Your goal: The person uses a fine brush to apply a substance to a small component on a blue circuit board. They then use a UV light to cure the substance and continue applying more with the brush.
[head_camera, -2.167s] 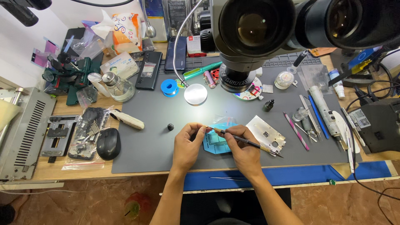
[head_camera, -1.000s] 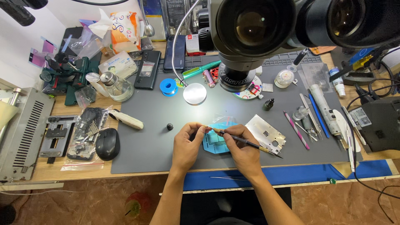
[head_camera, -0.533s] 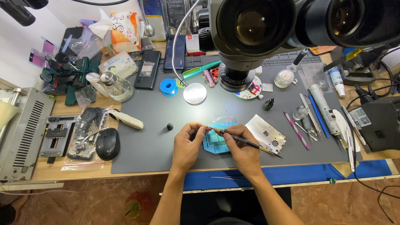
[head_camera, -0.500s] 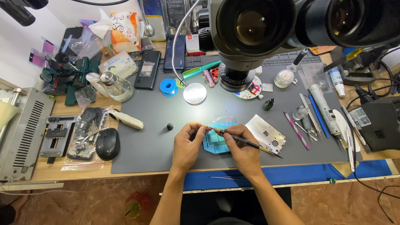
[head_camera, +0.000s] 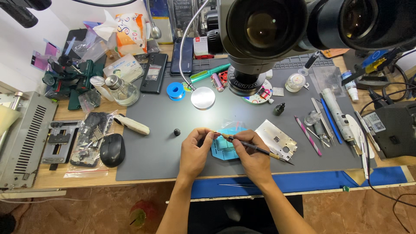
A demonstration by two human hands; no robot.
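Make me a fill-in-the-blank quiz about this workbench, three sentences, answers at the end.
1. The right hand holds a thin ____ like a pen.
2. Under both hands lies a small holder coloured ____.
3. The computer mouse lies to the ____ of the left hand.

Missing words: brush; blue; left

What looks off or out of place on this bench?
Nothing looks spilled or broken. One oddity: thin tweezers lie on the blue strip at the table's front edge, off the grey mat. The left hand and right hand with the brush work over the blue pad.
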